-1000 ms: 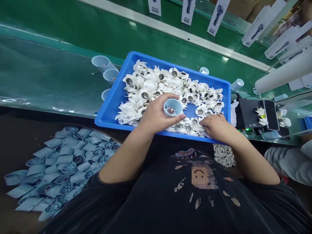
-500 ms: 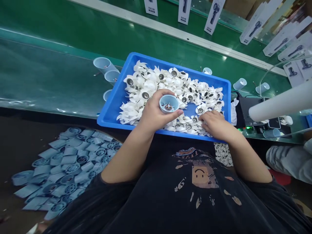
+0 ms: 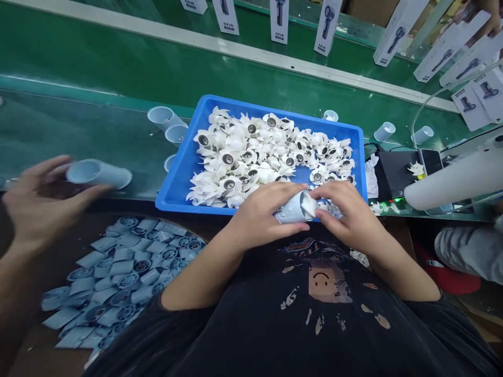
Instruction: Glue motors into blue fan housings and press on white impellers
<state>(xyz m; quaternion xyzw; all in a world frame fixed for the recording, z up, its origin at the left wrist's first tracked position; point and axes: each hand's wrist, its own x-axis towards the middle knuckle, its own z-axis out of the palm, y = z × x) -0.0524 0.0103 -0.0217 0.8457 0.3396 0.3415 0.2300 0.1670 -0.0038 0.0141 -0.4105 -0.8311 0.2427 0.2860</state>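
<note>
My left hand (image 3: 257,214) is closed round a pale blue plastic cylinder (image 3: 290,212), held on its side at the near rim of the blue tray (image 3: 177,175). My right hand (image 3: 349,214) pinches a white fan impeller (image 3: 308,205) against the cylinder's open end. The tray holds several white impellers (image 3: 251,157) with metal hubs.
A heap of pale blue cylinders (image 3: 121,269) lies at lower left. Another person's hand (image 3: 37,201) at far left holds a pale blue cylinder (image 3: 98,174). More cylinders (image 3: 167,123) lie on the green conveyor. White product boxes (image 3: 326,21) line the far side. A black device (image 3: 396,175) sits right of the tray.
My left hand turned the cylinder on its side and drew it back to the tray's near rim. My right hand lifted an impeller to its open end. Another person's hand entered at left.
</note>
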